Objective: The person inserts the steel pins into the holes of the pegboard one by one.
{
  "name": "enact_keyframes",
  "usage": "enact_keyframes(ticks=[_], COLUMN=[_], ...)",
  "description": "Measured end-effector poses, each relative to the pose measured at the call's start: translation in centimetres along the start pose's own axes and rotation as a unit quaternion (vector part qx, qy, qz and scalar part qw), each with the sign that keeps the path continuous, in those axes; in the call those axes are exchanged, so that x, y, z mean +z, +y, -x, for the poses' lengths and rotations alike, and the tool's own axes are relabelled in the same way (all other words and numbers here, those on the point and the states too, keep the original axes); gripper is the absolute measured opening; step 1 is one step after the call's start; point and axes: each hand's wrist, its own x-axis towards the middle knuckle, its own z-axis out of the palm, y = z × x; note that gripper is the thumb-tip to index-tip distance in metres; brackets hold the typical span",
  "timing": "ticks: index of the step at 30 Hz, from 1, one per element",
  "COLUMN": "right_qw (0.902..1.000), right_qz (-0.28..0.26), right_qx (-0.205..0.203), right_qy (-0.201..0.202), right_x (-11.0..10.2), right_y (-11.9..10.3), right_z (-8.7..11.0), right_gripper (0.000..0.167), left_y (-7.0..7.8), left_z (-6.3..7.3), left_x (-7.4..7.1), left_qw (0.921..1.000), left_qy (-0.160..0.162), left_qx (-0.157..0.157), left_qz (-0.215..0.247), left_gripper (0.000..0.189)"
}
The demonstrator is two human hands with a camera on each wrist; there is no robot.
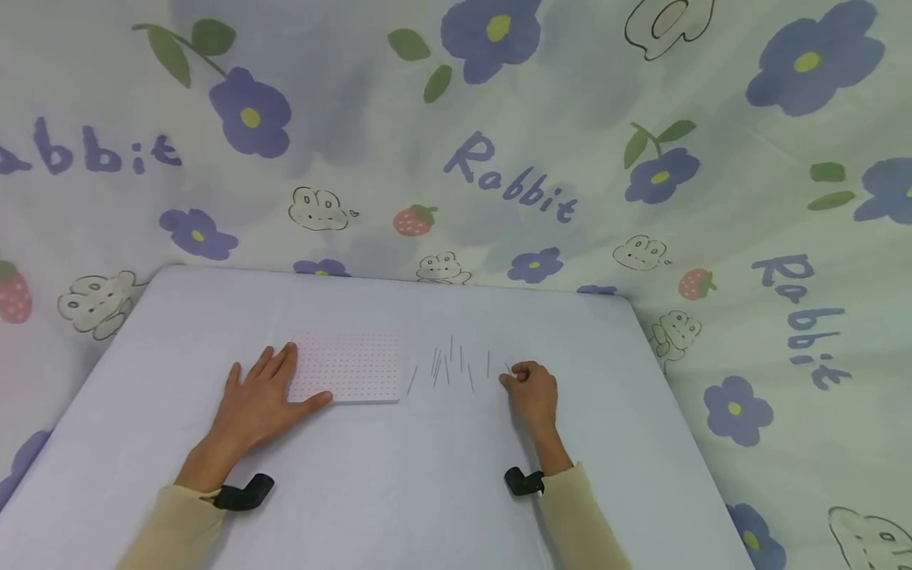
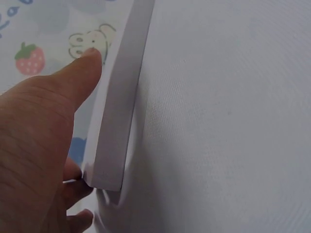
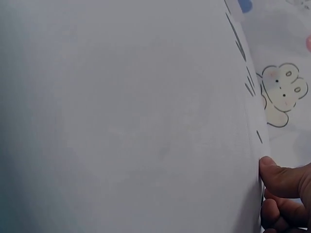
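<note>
A white pegboard [image 1: 349, 368] with rows of small holes lies flat on the table. My left hand [image 1: 256, 400] rests at its left side with fingers spread, the thumb [image 1: 319, 400] along the front edge and the index fingertip at the left edge. In the left wrist view the board [image 2: 119, 107] shows its thick side, the thumb [image 2: 82, 73] over it. To its right, my right hand [image 1: 534, 396] pinches a thin grey pin [image 1: 508, 368] between thumb and forefinger, low over the table. The right wrist view shows the thumb [image 3: 282, 179] with the fingers curled below.
Several thin grey pins [image 1: 461, 358] lie scattered on the white table [image 1: 399, 483] between the board and my right hand. A patterned cloth [image 1: 370, 119] with flowers and rabbits hangs behind and at the sides. Each wrist wears a black camera mount [image 1: 245, 492].
</note>
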Motion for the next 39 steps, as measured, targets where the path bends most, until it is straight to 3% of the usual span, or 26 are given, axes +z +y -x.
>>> enact_keyframes(ticks=[10,25,39], right_qw=[0.9994,0.9972,0.9967], right_qz=[0.025,0.068,0.073], right_qx=[-0.02,-0.03,-0.022], right_qy=[0.015,-0.004,-0.027], right_x=[0.3,-0.1,-0.25], right_y=[0.0,-0.54,-0.42], right_z=[-0.53,-0.43,-0.68], right_gripper=[0.018,0.02,0.019], left_y=[-0.1,-0.12,0.01], left_z=[-0.09,-0.04,0.17], left_x=[0.18,0.44,0.3], left_qw=[1.0,1.0,1.0], left_qy=[0.004,0.008,0.004], left_qx=[0.001,0.003,-0.001], left_qz=[-0.003,-0.005,0.005], left_gripper=[0.117,0.118,0.118])
